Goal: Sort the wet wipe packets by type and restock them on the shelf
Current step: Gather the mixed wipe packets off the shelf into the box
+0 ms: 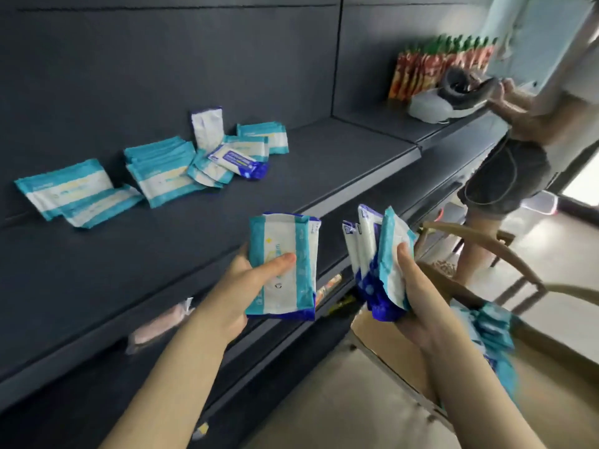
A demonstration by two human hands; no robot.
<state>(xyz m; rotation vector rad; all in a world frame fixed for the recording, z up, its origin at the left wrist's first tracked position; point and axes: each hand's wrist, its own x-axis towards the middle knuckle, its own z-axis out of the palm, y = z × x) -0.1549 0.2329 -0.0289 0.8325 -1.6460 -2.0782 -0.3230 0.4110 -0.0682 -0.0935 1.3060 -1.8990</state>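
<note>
1. I see the dark shelf (324,157) carrying loose teal-and-white packets (162,176) near its back wall; their print is too blurred to read.
2. The left hand (240,286) grips a teal-edged stack (285,254) in front of the shelf.
3. The right hand (418,296) clutches mixed blue and teal packets (376,264).

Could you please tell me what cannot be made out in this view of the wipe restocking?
Head view:
Print on the shelf packets: too small and blurred.
Count of held packets in the right hand: they overlap, and the hand covers their bases.
Inside of the cardboard box: mostly hidden by the right forearm.
The pink pack below the shelf: blurred, partly behind the shelf's front edge.
</note>
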